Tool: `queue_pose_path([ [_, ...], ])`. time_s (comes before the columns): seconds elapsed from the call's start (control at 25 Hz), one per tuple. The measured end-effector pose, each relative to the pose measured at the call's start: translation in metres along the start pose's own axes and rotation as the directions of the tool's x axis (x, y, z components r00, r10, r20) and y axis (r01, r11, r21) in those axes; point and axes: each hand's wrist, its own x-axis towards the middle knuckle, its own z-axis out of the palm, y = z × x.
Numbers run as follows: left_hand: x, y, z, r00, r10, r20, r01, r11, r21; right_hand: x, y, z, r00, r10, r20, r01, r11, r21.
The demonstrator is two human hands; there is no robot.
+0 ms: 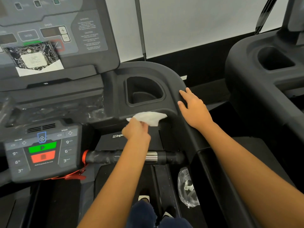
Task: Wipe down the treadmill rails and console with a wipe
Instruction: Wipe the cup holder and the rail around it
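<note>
Below the cupholder point(144, 91), left hand point(136, 130) presses wipe point(150, 117) against console point(166, 111).

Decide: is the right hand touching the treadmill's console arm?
Touching. The head view shows the right hand lying flat on the console arm, fingers spread.

White wipe point(148, 118) crumpled and pressed flat against the lower edge of the console point(166, 79), just below the cup holder; the console is matte black, curved at its right corner; the right rail point(212, 162) runs down from that corner toward the camera, black and broad; the lower control panel point(42, 152) sits left, tilted, with green and red buttons.
</note>
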Motion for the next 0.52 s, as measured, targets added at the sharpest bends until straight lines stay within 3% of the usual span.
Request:
queue_pose_path([
  [0.08, 0.006, 0.017, -0.008, 0.975, 0.222, 0.023, -0.223, 0.972, 0.075, 0.003, -0.004, 0.003, 1.0, -0.004, -0.007, 0.003, 0.996, -0.09],
  [0.16, -0.001, 0.033, -0.011, 0.864, 0.499, 0.07, -0.501, 0.837, 0.22, 0.007, -0.008, 0.008, 1.0, 0.005, -0.018, -0.008, 0.99, -0.141],
  [0.24, -0.018, 0.041, -0.008, 0.651, 0.717, 0.249, -0.759, 0.607, 0.237, 0.01, -0.01, 0.013, 0.999, 0.025, -0.027, -0.03, 0.981, -0.19],
  [0.28, -0.021, 0.038, -0.007, 0.484, 0.794, 0.368, -0.874, 0.423, 0.239, 0.01, -0.011, 0.015, 0.999, 0.034, -0.032, -0.04, 0.977, -0.208],
  [0.32, -0.016, 0.031, -0.005, 0.294, 0.788, 0.542, -0.95, 0.176, 0.259, 0.01, -0.01, 0.017, 0.998, 0.04, -0.038, -0.048, 0.974, -0.22],
  [0.36, -0.005, 0.021, -0.003, 0.128, 0.674, 0.728, -0.965, -0.084, 0.247, 0.009, -0.01, 0.017, 0.998, 0.043, -0.047, -0.052, 0.972, -0.229],
  [0.4, 0.013, 0.008, 0.0, 0.021, 0.495, 0.869, -0.935, -0.298, 0.192, 0.008, -0.01, 0.018, 0.998, 0.042, -0.053, -0.053, 0.971, -0.234],
  [0.44, 0.029, -0.006, 0.003, 0.0, 0.318, 0.948, -0.886, -0.44, 0.148, 0.007, -0.009, 0.018, 0.998, 0.04, -0.053, -0.052, 0.97, -0.238],
  [0.52, 0.053, -0.028, 0.009, 0.068, 0.122, 0.99, -0.81, -0.572, 0.127, 0.006, -0.008, 0.017, 0.998, 0.044, -0.047, -0.054, 0.97, -0.235],
])
